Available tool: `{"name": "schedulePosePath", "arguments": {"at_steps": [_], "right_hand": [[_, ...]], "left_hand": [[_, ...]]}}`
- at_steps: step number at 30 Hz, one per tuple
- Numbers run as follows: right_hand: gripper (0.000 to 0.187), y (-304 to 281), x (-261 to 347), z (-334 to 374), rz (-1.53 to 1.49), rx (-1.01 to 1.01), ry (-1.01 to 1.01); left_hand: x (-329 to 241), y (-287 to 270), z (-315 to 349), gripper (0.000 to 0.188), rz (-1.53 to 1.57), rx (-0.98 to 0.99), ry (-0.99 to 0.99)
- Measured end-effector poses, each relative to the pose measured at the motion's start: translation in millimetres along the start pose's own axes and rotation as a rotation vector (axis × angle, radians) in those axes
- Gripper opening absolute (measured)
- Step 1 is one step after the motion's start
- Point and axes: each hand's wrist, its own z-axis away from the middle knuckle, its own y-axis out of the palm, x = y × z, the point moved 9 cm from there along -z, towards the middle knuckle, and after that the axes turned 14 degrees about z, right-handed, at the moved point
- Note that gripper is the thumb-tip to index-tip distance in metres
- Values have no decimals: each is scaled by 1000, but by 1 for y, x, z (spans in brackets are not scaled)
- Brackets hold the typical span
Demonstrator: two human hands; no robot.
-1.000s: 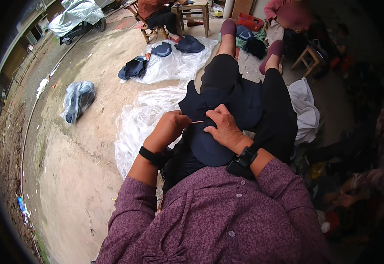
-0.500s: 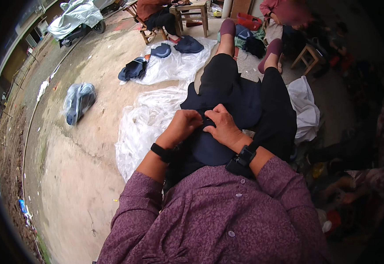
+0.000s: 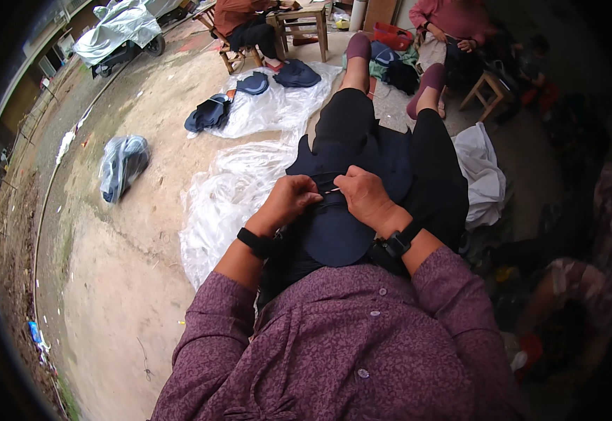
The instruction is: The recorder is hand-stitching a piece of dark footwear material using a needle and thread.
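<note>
Navy fabric pieces [image 3: 337, 235] with curved edges lie over my lap, on my black trousers [image 3: 438, 158]. Above them my left hand [image 3: 292, 200] is closed in a pinch, its fingertips at the dark cloth. Facing it, my right hand [image 3: 363, 196] also pinches, thumb against forefinger. A thin pale sliver shows beside the right fingertips, too small to name. Whatever the left fingers grip is hidden. Dark bands circle both of my wrists.
Clear plastic sheeting [image 3: 225, 186] spreads to my left, with more navy pieces [image 3: 252, 83] farther off. A bagged bundle [image 3: 124, 167] sits on the concrete. White cloth [image 3: 480, 172] lies at my right. Two people sit ahead near a wooden table [image 3: 302, 14] and a stool [image 3: 487, 91].
My right hand has lifted slightly away from the cloth, its thumb drawn in to a pinch. The left hand has shifted a little left. At upper right, a seated person's hands have moved.
</note>
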Motion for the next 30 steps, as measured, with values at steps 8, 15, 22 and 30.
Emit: {"name": "schedulePosePath", "arguments": {"at_steps": [8,15,22,30], "right_hand": [[7,10,26,-14,285,285,-274],[14,15,35,-18,251,407,-293],[9,7,38,-3,213,478,-505],[8,-4,5,20,59,589,-413]], "left_hand": [[-2,0,0,17,-8,18,148],[-4,2,4,34,-137,-3,134],[-21,3,7,42,-426,-49,59],[-27,8,4,45,-442,-46,182]]}}
